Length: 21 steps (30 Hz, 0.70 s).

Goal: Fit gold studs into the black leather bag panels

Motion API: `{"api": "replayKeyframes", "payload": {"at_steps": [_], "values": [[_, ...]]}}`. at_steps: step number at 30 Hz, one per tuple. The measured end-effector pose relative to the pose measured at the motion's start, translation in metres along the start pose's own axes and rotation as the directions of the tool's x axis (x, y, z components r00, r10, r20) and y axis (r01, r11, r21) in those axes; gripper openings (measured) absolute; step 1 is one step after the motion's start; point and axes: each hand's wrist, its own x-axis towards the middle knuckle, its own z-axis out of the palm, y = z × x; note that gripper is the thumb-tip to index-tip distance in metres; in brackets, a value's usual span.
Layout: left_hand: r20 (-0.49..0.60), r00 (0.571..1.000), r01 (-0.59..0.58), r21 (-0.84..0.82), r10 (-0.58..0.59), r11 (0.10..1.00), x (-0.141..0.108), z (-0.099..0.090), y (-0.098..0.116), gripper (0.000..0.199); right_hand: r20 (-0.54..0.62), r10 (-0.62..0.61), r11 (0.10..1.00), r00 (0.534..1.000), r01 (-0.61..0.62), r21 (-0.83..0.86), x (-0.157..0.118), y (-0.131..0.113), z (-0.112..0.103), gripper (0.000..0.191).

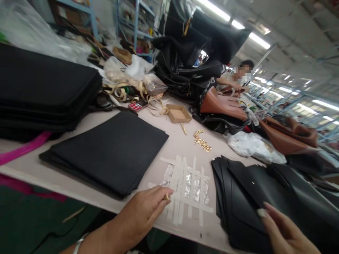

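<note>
My left hand (pixel 144 211) pinches a small gold metal piece (pixel 166 197) between thumb and fingertips, above the taped patch (pixel 182 187) near the table's front edge. My right hand (pixel 283 229) is at the lower right, thumb and fingers at the edge of a black leather sheet (pixel 261 183) in a fanned stack. A gold chain (pixel 202 141) lies bunched on the table, with a short gold strip (pixel 183 129) beside it. Behind them stands an open cardboard box (pixel 178 114). Left of the patch lies a stack of flat black sheets (pixel 111 151).
A thick black stack (pixel 45 84) fills the far left, with a pink strap (pixel 26 150) below it. Black bags (pixel 190 53) are piled at the back, brown bags (pixel 222 104) to their right. A person (pixel 235 79) stands beyond them.
</note>
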Motion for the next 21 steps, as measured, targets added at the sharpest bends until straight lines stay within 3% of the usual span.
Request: {"api": "replayKeyframes", "payload": {"at_steps": [1,3,5,8,11,17,21], "values": [[-0.005,0.999,-0.040,0.057,0.040,0.998,-0.001,0.000,-0.002,0.025,0.183,-0.095,0.990,0.979,0.074,0.117,-0.010,-0.027,0.013,0.050],[-0.003,0.997,-0.073,0.151,0.074,0.986,-0.003,0.000,-0.005,0.024,0.384,-0.316,0.912,0.867,0.167,0.374,-0.036,-0.082,0.040,0.040],[-0.013,0.997,-0.069,0.201,0.073,0.977,-0.005,-0.002,-0.006,0.022,0.397,-0.478,0.826,0.784,0.247,0.508,-0.063,-0.130,0.064,0.028],[-0.039,0.997,-0.062,0.230,0.073,0.971,-0.008,-0.005,-0.006,0.021,0.304,-0.624,0.715,0.720,0.370,0.593,-0.094,-0.176,0.087,0.027],[-0.029,0.998,-0.050,0.218,0.058,0.975,-0.011,-0.008,-0.009,0.022,0.266,-0.661,0.673,0.702,0.397,0.625,-0.110,-0.198,0.099,0.030],[-0.091,0.993,-0.051,0.252,0.076,0.966,-0.013,-0.007,-0.017,0.024,0.248,-0.602,0.704,0.759,0.359,0.613,-0.117,-0.212,0.110,0.020],[-0.041,0.999,-0.015,0.242,0.026,0.970,-0.013,-0.007,-0.017,0.023,0.257,-0.603,0.705,0.755,0.354,0.615,-0.117,-0.216,0.114,0.018]]}}
